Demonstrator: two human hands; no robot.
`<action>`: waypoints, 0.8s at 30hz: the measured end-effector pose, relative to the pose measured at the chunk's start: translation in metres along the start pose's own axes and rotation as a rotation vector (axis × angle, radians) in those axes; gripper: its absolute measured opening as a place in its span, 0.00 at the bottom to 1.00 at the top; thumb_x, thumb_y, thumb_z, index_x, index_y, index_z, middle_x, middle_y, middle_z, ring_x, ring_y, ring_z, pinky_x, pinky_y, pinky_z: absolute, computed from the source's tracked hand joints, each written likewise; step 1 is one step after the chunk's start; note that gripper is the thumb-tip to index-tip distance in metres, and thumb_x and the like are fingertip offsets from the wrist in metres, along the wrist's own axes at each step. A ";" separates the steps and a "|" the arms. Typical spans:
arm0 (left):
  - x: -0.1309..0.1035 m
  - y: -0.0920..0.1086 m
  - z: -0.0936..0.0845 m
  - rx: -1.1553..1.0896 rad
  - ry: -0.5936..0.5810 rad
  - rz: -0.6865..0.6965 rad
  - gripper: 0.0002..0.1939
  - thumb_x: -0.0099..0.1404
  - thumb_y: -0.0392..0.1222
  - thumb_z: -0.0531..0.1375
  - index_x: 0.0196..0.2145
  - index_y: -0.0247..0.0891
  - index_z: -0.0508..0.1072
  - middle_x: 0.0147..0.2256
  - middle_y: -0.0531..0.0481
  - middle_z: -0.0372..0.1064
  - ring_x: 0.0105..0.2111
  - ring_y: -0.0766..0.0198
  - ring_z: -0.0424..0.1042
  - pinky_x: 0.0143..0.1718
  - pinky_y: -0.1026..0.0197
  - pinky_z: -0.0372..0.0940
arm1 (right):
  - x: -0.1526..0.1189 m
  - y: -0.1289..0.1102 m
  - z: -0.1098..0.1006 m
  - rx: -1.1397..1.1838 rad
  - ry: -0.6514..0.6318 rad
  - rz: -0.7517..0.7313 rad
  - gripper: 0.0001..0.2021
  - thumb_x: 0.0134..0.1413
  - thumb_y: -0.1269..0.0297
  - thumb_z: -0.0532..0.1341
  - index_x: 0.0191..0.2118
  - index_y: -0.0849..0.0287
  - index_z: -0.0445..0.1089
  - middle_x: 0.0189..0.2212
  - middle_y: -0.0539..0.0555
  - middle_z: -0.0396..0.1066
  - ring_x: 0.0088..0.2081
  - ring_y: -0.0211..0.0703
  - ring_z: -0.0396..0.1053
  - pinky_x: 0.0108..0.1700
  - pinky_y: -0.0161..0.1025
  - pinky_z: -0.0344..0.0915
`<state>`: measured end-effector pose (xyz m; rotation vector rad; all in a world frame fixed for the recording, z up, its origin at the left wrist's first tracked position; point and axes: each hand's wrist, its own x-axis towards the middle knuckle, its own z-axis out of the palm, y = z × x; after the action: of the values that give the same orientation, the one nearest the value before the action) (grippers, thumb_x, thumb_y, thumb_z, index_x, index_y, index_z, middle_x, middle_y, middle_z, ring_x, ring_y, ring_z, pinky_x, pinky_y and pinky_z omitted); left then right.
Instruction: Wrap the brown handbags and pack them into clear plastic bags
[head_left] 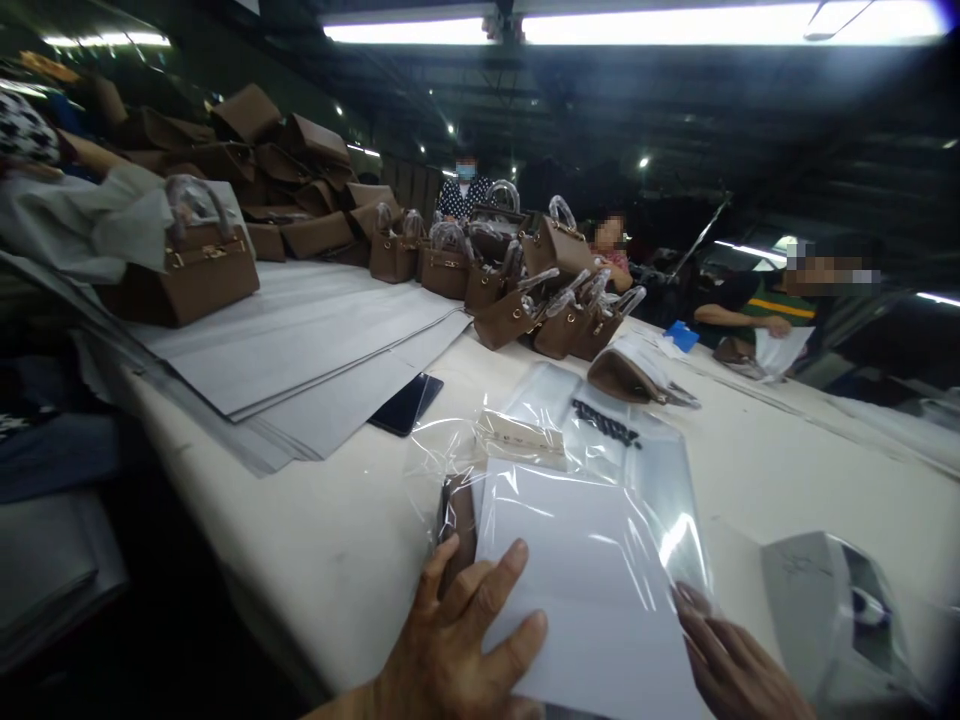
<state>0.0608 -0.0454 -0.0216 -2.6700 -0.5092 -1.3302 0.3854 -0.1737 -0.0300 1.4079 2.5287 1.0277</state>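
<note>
A white sheet (pixel 577 570) lies over a brown bag (pixel 459 515) inside a clear plastic bag (pixel 442 440), near the table's front edge. My left hand (pixel 472 630) rests on the left part of the sheet and the brown side, its fingers spread. At the right edge of the sheet is my right hand (pixel 731 650), fingers stretched out and touching the plastic; its fingertips are partly in shadow. A beige strip (pixel 519 436) shows through the plastic above the sheet. Behind it lie flat clear plastic bags (pixel 660 440) with black print.
Grey-white sheets (pixel 300 350) are stacked at left, a black phone (pixel 407 403) beside them. Brown handbags (pixel 510 310) stand behind, one wrapped bag (pixel 195 270) at far left. A grey-white dispenser (pixel 817 610) is at right. Other people are around the table (pixel 787 450).
</note>
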 end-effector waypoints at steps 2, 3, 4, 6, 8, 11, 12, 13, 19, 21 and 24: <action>0.002 0.004 -0.003 0.001 -0.029 -0.043 0.19 0.60 0.56 0.52 0.43 0.43 0.70 0.54 0.41 0.59 0.47 0.54 0.63 0.57 0.43 0.41 | 0.002 0.003 0.008 0.076 -0.015 0.001 0.19 0.52 0.77 0.49 0.48 0.57 0.66 0.41 0.56 0.70 0.42 0.46 0.68 0.41 0.40 0.67; 0.004 0.006 -0.006 0.003 -0.067 -0.061 0.19 0.59 0.55 0.54 0.44 0.44 0.70 0.54 0.43 0.61 0.48 0.54 0.62 0.57 0.44 0.41 | 0.002 0.004 0.011 0.131 -0.019 0.005 0.20 0.51 0.77 0.49 0.48 0.56 0.66 0.40 0.55 0.71 0.41 0.44 0.69 0.41 0.38 0.67; 0.005 0.008 -0.009 0.006 -0.113 -0.078 0.20 0.58 0.54 0.55 0.46 0.44 0.69 0.53 0.45 0.62 0.49 0.53 0.61 0.57 0.44 0.40 | 0.002 0.003 0.011 0.186 -0.029 0.014 0.21 0.52 0.77 0.49 0.49 0.55 0.65 0.41 0.54 0.71 0.41 0.43 0.69 0.41 0.37 0.68; 0.009 0.011 -0.015 0.005 -0.198 -0.107 0.21 0.57 0.52 0.58 0.48 0.44 0.68 0.53 0.46 0.62 0.53 0.50 0.57 0.58 0.41 0.37 | -0.002 -0.003 0.006 0.247 -0.063 0.050 0.22 0.53 0.76 0.48 0.52 0.54 0.63 0.46 0.54 0.68 0.44 0.43 0.68 0.41 0.35 0.69; 0.011 0.011 -0.020 -0.008 -0.229 -0.115 0.22 0.56 0.51 0.59 0.48 0.44 0.67 0.53 0.46 0.62 0.56 0.47 0.52 0.58 0.37 0.34 | -0.008 -0.010 -0.002 0.242 -0.106 0.065 0.23 0.55 0.75 0.46 0.55 0.56 0.60 0.52 0.55 0.63 0.48 0.41 0.65 0.42 0.33 0.68; 0.012 0.008 -0.024 -0.018 -0.265 -0.086 0.22 0.58 0.50 0.58 0.49 0.43 0.66 0.54 0.46 0.61 0.59 0.47 0.48 0.58 0.35 0.30 | -0.015 -0.020 -0.011 0.191 -0.154 0.057 0.22 0.56 0.71 0.49 0.57 0.63 0.57 0.56 0.59 0.57 0.53 0.42 0.61 0.46 0.32 0.67; 0.011 0.007 -0.025 -0.017 -0.284 -0.063 0.22 0.59 0.50 0.57 0.50 0.43 0.65 0.55 0.46 0.60 0.59 0.47 0.48 0.58 0.36 0.29 | -0.017 -0.022 -0.010 0.184 -0.161 0.063 0.22 0.56 0.68 0.51 0.56 0.64 0.58 0.56 0.60 0.57 0.52 0.44 0.61 0.46 0.33 0.67; 0.010 0.005 -0.025 -0.016 -0.303 -0.040 0.22 0.60 0.51 0.56 0.52 0.43 0.64 0.55 0.46 0.59 0.59 0.47 0.49 0.58 0.36 0.28 | -0.018 -0.024 -0.007 0.185 -0.161 0.076 0.21 0.55 0.65 0.53 0.55 0.64 0.60 0.55 0.61 0.59 0.51 0.46 0.63 0.46 0.36 0.68; 0.006 0.005 -0.023 -0.016 -0.244 -0.052 0.23 0.61 0.55 0.53 0.52 0.45 0.64 0.55 0.47 0.60 0.58 0.48 0.52 0.59 0.38 0.25 | -0.014 -0.029 0.027 0.238 0.012 0.106 0.14 0.55 0.73 0.50 0.39 0.61 0.71 0.40 0.61 0.70 0.43 0.49 0.68 0.40 0.40 0.69; 0.007 0.005 -0.023 -0.010 -0.256 -0.051 0.23 0.62 0.56 0.52 0.51 0.45 0.64 0.54 0.47 0.60 0.57 0.49 0.53 0.59 0.39 0.24 | -0.007 -0.031 0.030 0.255 0.071 0.211 0.15 0.54 0.75 0.48 0.36 0.61 0.72 0.38 0.61 0.71 0.40 0.49 0.69 0.37 0.39 0.70; 0.009 -0.003 -0.025 -0.032 -0.276 -0.039 0.23 0.62 0.56 0.51 0.51 0.44 0.65 0.53 0.46 0.62 0.56 0.48 0.55 0.58 0.39 0.23 | 0.002 -0.032 0.016 0.355 0.049 0.258 0.17 0.54 0.75 0.48 0.39 0.57 0.72 0.37 0.57 0.72 0.35 0.44 0.71 0.32 0.34 0.70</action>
<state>0.0462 -0.0467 0.0003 -2.9012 -0.5754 -0.9885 0.3669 -0.1749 -0.0605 1.8611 2.7176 0.6660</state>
